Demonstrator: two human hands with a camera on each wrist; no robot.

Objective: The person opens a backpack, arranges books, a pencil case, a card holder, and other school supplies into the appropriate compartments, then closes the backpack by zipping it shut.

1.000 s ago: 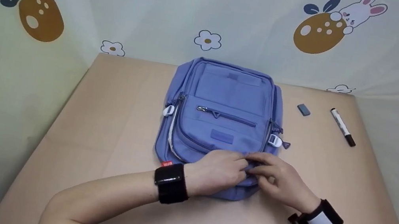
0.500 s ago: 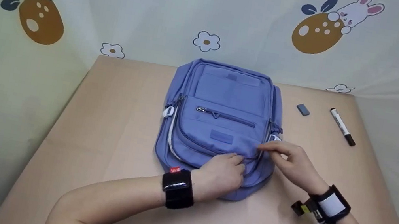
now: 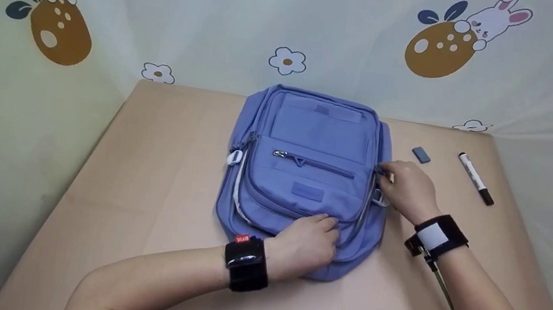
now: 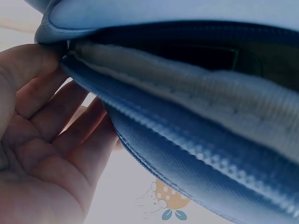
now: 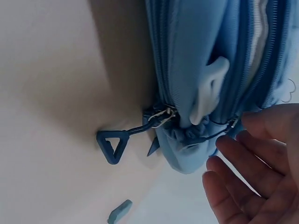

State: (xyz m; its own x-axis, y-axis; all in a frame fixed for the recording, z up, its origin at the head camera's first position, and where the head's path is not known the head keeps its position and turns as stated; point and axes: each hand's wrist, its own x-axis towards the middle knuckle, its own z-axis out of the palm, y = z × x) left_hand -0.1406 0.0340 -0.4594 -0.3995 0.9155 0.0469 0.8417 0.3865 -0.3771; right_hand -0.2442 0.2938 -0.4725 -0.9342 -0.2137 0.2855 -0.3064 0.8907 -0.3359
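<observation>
Though boxy, a round-cornered cloth backpack (image 3: 310, 180)

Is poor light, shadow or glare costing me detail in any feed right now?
Head view: fairly even light, just a small shine on the black left wristband; left wrist view: dim and bluish, very dark inside the open backpack, with the backdrop washed pale; right wrist view: also bluish, a soft shadow on the table beside the backpack.

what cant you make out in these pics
Head: part of the backpack, behind the left hand.
Head: any print on the marker, too small.
Left wrist: dark shape inside the backpack, lost in shadow.
Right wrist: right hand, cut off by right edge.
</observation>
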